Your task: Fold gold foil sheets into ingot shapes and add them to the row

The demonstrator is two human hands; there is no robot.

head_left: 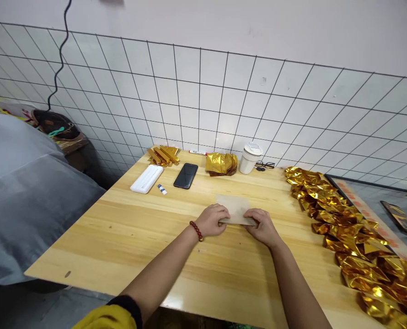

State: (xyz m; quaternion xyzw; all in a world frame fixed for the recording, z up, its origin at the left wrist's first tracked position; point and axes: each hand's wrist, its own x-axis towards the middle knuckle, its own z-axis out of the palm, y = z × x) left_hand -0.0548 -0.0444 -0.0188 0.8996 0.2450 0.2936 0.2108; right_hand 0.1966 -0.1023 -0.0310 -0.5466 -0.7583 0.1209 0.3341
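Observation:
A thin greyish-tan sheet of paper [235,208] lies over the wooden table, its near edge lifted or folded a little. My left hand [214,220], with a red bead bracelet on the wrist, pinches the sheet's near left corner. At the near right corner, my right hand [262,226] has its fingers closed on the same sheet. Both thumbs are partly hidden under the paper's near edge. Beyond the sheet sits a stack of gold foil paper [221,163].
Folded gold foil pieces [350,228] run along the table's right side. At the back are gold strips [163,155], a marker [198,152], a white cup [250,158] and glasses [265,165]. A phone [186,176], a white power bank [147,178] and a small blue-white stick [162,189] lie left.

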